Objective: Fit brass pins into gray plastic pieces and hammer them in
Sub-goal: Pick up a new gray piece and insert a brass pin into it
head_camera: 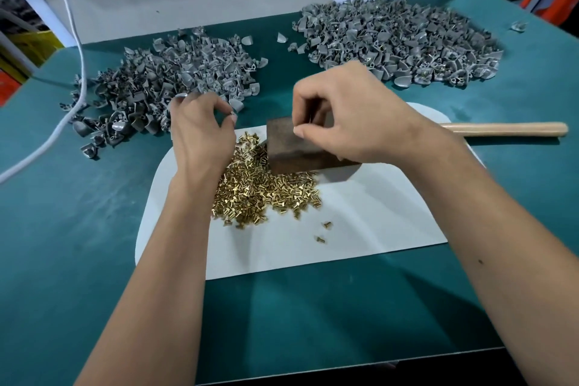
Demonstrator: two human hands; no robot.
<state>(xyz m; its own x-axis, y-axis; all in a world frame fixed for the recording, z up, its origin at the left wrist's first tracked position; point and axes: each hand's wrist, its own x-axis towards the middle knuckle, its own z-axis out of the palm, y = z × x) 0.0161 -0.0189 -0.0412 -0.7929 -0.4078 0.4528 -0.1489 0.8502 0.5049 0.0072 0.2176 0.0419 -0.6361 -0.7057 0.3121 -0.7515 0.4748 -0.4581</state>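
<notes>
- The left hand [200, 128] hovers at the near edge of the left heap of gray plastic pieces [163, 84], its grip pinching one small gray piece [232, 116] between thumb and fingertips.
- The right hand [341, 113] is over the brown block [297, 150], fingers curled with thumb and forefinger pressed together; whether this grip holds a pin I cannot tell.
- The brass pins [260, 185] lie in a loose pile on the white mat [360, 229], just near and left of the block, with two strays nearer on the mat.
- A second heap of gray pieces [398, 41], some showing brass, sits far right on the green tabletop [62, 244].
- A wooden hammer handle [507, 128] lies right of the hands, its head hidden.
- A white cable [75, 50] runs down the left side.
</notes>
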